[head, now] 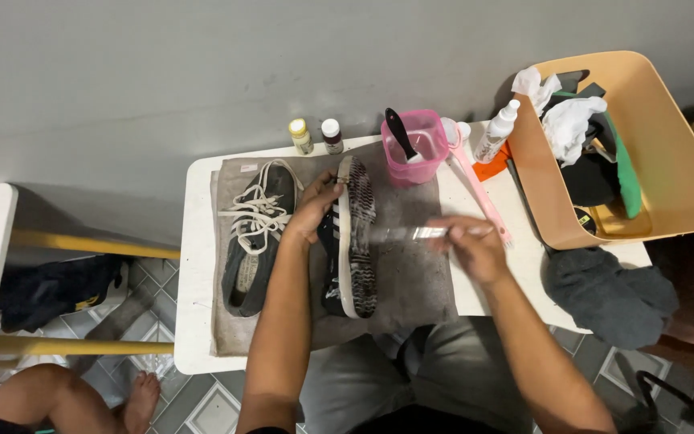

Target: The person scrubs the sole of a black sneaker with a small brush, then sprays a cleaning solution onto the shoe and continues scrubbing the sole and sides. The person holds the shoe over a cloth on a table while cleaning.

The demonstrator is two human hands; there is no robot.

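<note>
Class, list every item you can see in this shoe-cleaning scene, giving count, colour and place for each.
table: one, white, centre.
mat: one, grey, spread on the table.
laced shoe: one, dark with white laces, lying on the mat's left side.
tilted shoe: one, dark with white stripes, on its side at mid-mat, sole showing.
tub: one, pink, at the table's back edge, a black handle standing in it.
small bottles: two, at the back edge, left of the tub.
spray bottle: one, white, right of the tub.
long brush: one, pink, right of the mat.
basket: one, tan, far right, holding cloths.
cloth: one, grey, below the basket.
left hand: steadies the tilted shoe.
right hand: grips a blurred slim tool.
</note>
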